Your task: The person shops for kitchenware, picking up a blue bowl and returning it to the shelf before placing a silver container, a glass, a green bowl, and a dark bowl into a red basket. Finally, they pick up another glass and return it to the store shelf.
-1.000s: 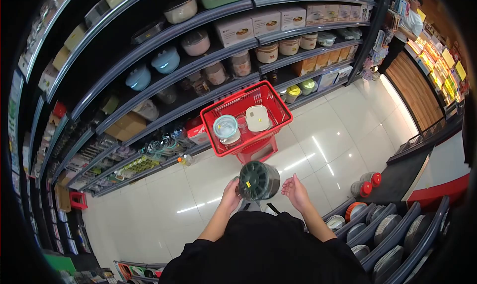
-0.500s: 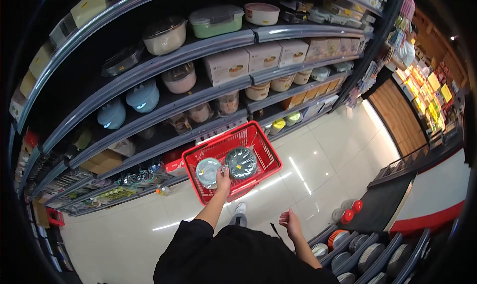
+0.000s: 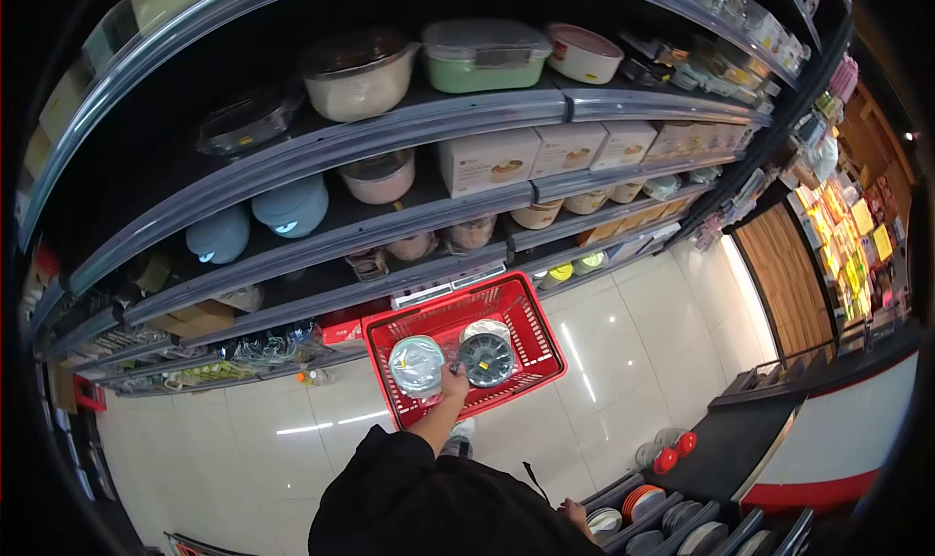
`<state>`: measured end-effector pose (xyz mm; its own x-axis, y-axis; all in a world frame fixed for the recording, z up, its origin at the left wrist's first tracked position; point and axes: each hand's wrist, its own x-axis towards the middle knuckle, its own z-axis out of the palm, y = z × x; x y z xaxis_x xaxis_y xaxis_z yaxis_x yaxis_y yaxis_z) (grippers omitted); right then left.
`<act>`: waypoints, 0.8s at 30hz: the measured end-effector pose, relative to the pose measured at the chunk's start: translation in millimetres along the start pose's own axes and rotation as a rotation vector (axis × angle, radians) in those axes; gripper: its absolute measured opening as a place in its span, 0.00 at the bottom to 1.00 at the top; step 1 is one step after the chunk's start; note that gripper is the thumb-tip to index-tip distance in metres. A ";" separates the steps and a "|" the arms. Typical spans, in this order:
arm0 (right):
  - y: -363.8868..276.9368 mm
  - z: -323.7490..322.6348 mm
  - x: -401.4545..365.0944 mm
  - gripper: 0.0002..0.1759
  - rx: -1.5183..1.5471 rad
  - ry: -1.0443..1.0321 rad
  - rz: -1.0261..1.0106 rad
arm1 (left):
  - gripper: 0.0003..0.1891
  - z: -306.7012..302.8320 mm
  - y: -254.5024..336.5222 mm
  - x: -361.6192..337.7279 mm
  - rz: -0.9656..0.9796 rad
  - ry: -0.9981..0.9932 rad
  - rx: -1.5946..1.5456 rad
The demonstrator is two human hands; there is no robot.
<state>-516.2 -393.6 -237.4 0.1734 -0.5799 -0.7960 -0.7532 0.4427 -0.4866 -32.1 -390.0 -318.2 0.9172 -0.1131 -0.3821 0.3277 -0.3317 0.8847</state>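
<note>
A red shopping basket [image 3: 547,340] is in front of me, low beside the shelves. My left hand [image 3: 454,379] reaches into it, fingers closed at the left edge of a dark round plastic-wrapped dish [image 3: 490,363] with a yellow sticker. Left of that hand lies a pale green-grey round dish [image 3: 417,363] in clear wrap. A whitish round item [image 3: 487,329] shows partly behind the dark dish. Away from the basket, my right hand [image 3: 577,517] hangs low by the plate rack, partly hidden by my sleeve; its visible fingers look loosely apart, holding nothing I can see.
Shelves ahead carry a green lidded container [image 3: 487,59], white boxes [image 3: 492,164] and blue bowls [image 3: 290,205]. At lower right stand a slotted rack with plates [image 3: 703,539] and red-lidded jars [image 3: 666,456]. A small bottle [image 3: 314,377] is on the tiled floor [image 3: 623,361].
The view has shifted, with the basket appearing lower. Inside it, the dark dish sits farther from the back rim, exposing the whitish item. My right hand has drawn down toward the rack.
</note>
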 end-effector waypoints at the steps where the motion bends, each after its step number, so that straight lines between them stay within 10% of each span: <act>1: -4.6 1.7 3.8 0.20 -0.011 -0.006 -0.006 | 0.20 -1.0 -3.0 2.1 -0.003 0.012 -0.007; 14: -121.3 25.3 15.9 0.13 0.330 -0.045 -0.215 | 0.19 -78.8 27.6 -49.9 0.300 0.055 0.148; 24: 129.1 0.8 109.0 0.14 0.051 -0.175 -0.134 | 0.22 -207.9 -30.9 -195.4 0.366 -0.484 0.320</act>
<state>-594.0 -399.1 -387.2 0.3808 -0.5100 -0.7713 -0.6838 0.4062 -0.6062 -174.3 -162.9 -215.3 0.7273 -0.6515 -0.2159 -0.1350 -0.4443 0.8857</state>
